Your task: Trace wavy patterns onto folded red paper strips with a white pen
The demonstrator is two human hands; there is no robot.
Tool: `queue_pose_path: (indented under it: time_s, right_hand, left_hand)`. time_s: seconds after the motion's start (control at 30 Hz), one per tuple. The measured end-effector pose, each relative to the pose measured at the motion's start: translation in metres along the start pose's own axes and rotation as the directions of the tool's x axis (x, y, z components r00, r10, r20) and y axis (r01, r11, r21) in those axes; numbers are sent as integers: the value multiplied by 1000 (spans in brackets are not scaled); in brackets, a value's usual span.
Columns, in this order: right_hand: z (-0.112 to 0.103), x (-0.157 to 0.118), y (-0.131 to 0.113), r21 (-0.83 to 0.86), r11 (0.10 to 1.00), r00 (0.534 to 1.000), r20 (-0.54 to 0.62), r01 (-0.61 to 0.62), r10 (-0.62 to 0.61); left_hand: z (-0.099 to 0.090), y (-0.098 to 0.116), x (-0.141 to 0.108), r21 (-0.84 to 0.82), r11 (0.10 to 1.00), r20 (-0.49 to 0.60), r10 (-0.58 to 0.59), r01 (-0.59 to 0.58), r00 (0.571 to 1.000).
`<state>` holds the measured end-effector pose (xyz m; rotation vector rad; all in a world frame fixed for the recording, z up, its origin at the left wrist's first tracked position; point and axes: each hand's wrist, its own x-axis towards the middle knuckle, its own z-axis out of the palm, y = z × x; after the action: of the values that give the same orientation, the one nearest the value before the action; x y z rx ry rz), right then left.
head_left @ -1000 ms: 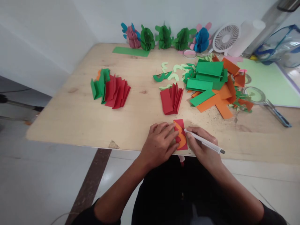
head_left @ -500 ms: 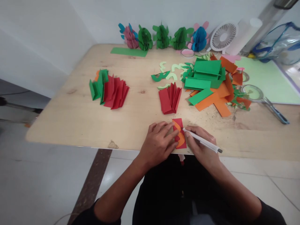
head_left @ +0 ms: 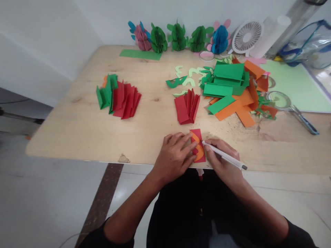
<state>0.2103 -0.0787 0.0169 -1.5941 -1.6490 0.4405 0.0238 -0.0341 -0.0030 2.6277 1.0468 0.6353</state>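
At the table's front edge lies a small red paper piece [head_left: 202,157] with a curved orange paper shape [head_left: 199,153] on top of it. My left hand [head_left: 175,154] rests flat over their left side, fingers stretched out and pressing both down. Between the fingers of my right hand [head_left: 224,158] is a white pen [head_left: 224,155], its tip touching the orange shape's right edge. Just beyond, a folded red paper strip [head_left: 186,107] stands in pleats.
To the left are pleated red paper [head_left: 127,100] and green paper [head_left: 106,92]. Green and orange strips [head_left: 229,90] pile up at right, near scissors [head_left: 301,117]. Along the wall stand paper figures [head_left: 178,37] and a white fan [head_left: 247,37].
The view has shifted slightly. Both hands keep their places over the red paper, and the pen has barely moved along the orange shape's edge.
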Motion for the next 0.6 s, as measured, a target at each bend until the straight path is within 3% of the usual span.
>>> queue_pose_path:
  time_s: [0.6]
  right_hand:
    - [1,-4,0,-35,999,999,-33,32,-33]
  left_hand:
    - [-2,1,1,18,1000,-10,13,-12,1000]
